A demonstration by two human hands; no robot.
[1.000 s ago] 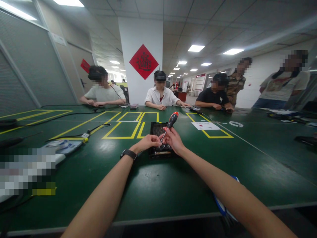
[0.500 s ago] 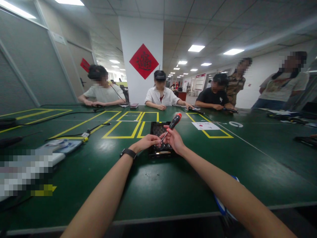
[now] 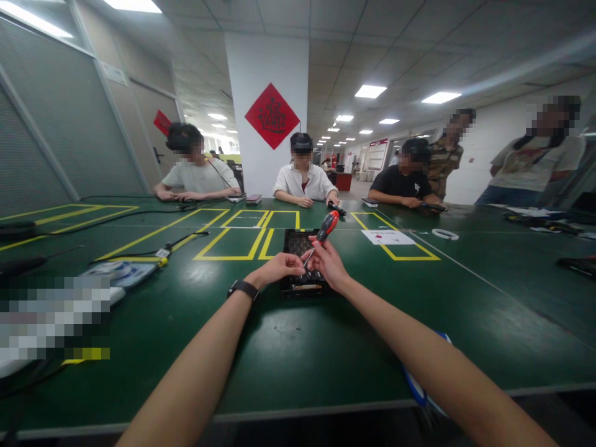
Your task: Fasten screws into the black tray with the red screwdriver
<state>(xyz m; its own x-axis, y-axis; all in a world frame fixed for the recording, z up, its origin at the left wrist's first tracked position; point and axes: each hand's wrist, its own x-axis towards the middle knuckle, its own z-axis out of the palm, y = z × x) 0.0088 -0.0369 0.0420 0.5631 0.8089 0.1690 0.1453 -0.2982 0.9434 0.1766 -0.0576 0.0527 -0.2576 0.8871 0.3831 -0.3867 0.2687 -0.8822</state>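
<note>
A screwdriver with a black-and-red handle tilts up and to the right, its thin metal shaft pointing down to the left. My right hand grips it low, around the shaft and the base of the handle. At the tip, my left hand has thumb and fingers pinched together; anything small between them is hidden. Both hands are over a black box lying open on the green table. Dark compartments show inside the box, with a thin pale piece along its near side.
Yellow tape outlines mark the table. A printed paper sheet and a white ring lie to the right. Bagged items and cables are on the left. Other people sit across the table, and two stand at far right.
The screwdriver's tilt shifts slightly while both hands stay over the box. Across the table, a person in white has drawn a dark tool closer to their body.
</note>
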